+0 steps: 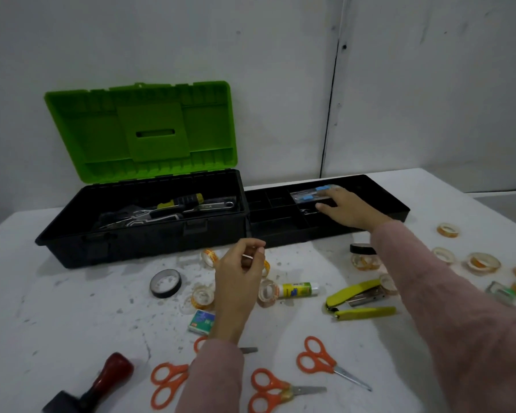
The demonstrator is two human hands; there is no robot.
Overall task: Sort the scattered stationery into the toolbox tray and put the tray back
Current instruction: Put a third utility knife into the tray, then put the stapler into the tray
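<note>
our right hand (350, 210) reaches into the black tray (280, 232), which sits on the bench (57, 308) just beside the open toolbox (137, 234), close enough to go back in with a short lift. its fingers (335, 192) lie fairly straight and flat on a clear packet (306, 194) with blue parts, in a rear compartment of the tray. we judge they are settling it in place rather than gripping it.

our left hand (240, 275) hangs above the bench in front of the toolbox, thumb and forefinger pinched narrow on a small white piece (247, 257), too small to name. held up like this, it looks ready to go into the tray next.

most of the stationery is not yet sorted. clear tape rolls (483, 263) lie scattered to the right and around the left hand, along with a black tape roll (165, 283), a glue stick (300, 290), a yellow stapler (355, 295), a staple box (201, 321) and several orange scissors (319, 360) near the front edge. a red-handled stamp (108, 374) lies front left.

the toolbox holds hand tools, a screwdriver (182, 201) among them, so the tray should rest above these. we judge the task to be at an early stage.
</note>
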